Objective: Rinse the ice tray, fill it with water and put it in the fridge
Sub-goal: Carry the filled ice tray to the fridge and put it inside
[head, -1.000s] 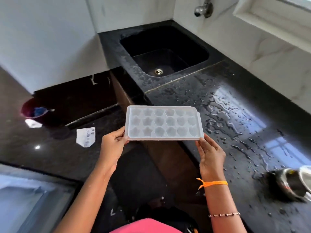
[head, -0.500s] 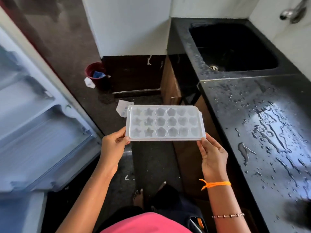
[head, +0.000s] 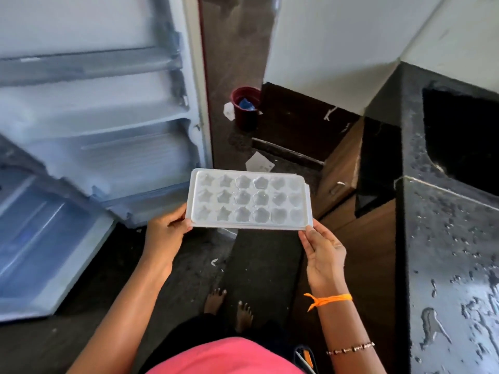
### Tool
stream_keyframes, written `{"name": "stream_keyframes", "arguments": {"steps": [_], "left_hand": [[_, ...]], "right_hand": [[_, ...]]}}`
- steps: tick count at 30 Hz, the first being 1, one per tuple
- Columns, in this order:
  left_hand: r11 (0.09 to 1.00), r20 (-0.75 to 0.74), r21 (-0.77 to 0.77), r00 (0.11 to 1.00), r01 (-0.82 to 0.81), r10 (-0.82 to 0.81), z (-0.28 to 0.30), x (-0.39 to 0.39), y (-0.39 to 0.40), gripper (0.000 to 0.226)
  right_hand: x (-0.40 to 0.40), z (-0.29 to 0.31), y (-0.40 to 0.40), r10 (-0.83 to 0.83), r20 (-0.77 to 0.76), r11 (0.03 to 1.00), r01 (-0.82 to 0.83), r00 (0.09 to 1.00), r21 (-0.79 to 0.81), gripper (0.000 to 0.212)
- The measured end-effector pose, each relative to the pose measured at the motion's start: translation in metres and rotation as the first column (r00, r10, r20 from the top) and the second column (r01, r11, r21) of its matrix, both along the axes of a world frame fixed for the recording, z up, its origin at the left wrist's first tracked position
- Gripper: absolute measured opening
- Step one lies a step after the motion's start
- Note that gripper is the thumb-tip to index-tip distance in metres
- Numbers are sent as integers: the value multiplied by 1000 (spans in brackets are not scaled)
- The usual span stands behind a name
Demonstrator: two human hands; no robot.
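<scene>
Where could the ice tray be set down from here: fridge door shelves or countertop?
Both hands, left hand and right hand, hold the ice tray. The open fridge door shows bare shelf bins to its left. The wet countertop beside the sink is bare too. Floor near the red bucket is littered.

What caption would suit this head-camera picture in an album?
Both hands, left hand and right hand, carry the ice tray level toward the open fridge door.
</scene>
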State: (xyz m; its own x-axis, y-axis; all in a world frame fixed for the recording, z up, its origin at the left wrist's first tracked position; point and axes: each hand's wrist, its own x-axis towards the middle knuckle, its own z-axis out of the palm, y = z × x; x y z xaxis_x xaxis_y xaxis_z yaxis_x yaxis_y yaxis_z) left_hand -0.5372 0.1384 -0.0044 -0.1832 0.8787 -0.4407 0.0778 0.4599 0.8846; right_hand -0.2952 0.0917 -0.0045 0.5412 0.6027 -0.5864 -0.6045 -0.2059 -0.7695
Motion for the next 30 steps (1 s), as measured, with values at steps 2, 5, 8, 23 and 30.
{"name": "stream_keyframes", "arguments": {"steps": [2,5,8,23,30], "left_hand": [[996,4,9,996,-84,84,0,-7,-15,44],[974,27,13,973,-228,228,2,-17,-37,44],[937,30,0,936,-350,350,-2,-31,-57,43],[624,18,69,626,-778,779,0,-158,-131,40],[515,26,115,521,-850,853,5,-221,-142,40]], "right_hand": [[-6,0,5,75,-2,997,-75,997,-8,21],[-19,0,13,204,7,979,-204,979,-15,18],[-36,-1,21,322,23,947,-322,946,-9,16],[-205,-6,60,734,-2,678,-733,679,57,16],[-292,-5,76,815,-56,579,-804,577,134,19]]}}
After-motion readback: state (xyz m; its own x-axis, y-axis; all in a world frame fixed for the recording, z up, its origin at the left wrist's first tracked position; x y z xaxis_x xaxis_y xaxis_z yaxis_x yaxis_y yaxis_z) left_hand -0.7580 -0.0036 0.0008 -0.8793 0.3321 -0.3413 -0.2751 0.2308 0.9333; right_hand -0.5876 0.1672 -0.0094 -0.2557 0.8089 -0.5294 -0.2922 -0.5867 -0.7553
